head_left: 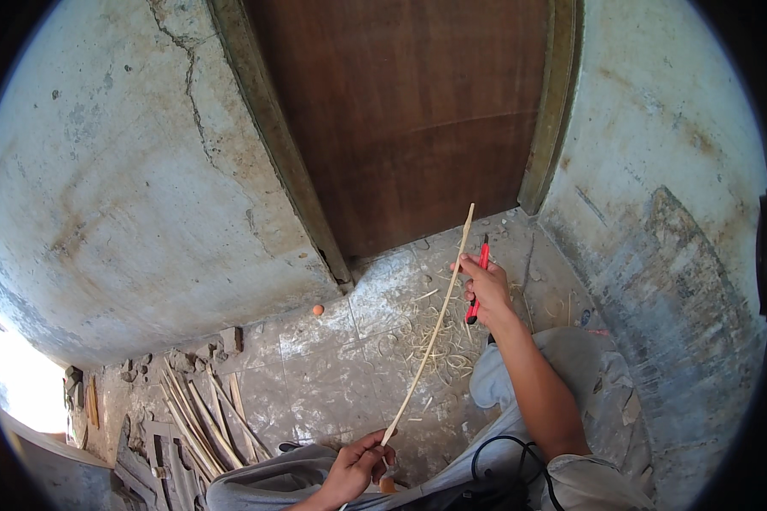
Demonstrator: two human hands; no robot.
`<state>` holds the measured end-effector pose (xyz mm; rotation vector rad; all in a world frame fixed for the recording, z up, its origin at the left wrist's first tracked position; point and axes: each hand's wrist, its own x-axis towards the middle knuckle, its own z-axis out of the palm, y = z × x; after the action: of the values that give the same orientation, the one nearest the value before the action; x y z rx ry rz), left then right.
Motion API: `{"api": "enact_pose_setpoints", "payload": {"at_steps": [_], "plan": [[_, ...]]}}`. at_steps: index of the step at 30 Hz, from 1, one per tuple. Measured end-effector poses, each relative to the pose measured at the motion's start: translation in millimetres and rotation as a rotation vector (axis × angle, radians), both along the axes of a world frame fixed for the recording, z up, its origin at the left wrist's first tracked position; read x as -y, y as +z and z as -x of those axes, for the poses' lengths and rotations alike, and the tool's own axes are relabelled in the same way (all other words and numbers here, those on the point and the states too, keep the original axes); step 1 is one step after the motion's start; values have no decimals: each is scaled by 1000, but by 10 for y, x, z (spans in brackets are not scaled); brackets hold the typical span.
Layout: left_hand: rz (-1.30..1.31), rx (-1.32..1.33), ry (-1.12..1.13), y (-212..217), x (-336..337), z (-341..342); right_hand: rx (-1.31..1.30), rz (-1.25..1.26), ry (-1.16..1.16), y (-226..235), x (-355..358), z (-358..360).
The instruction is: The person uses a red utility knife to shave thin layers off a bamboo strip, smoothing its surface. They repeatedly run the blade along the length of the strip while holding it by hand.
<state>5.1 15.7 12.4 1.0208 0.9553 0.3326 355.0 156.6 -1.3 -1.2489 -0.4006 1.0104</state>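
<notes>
A long, thin, pale bamboo stick [432, 345] slants from the lower middle up to the right, its far end bare beyond my fingers. Near its lower end, my left hand [358, 468] is closed around it. My right hand [488, 288] grips a red utility knife [483, 255] with a black end, its fingers closed around the handle. The right thumb and fingertips also meet the stick near its upper part. Whether the blade is out is too small to tell. Curled pale shavings [439, 345] lie on the floor under the stick.
Several split bamboo strips [204, 422] lean at the lower left beside broken grey pieces [158, 456]. A small orange ball-like object [318, 310] lies by the left wall. A brown door [400, 119] stands ahead, with a stained wall [673, 255] at right. A black cord [507, 439] crosses my lap.
</notes>
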Motion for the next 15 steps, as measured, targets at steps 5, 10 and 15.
{"api": "enact_pose_setpoints", "payload": {"at_steps": [5,10,15], "plan": [[-219,161,90,-77,100,24,3,-1,6,8,-5,18],[-150,65,55,-4,117,2,8,5,18,0,0,11],[-175,78,40,-65,112,22,8,-1,23,6,-1,16]]}}
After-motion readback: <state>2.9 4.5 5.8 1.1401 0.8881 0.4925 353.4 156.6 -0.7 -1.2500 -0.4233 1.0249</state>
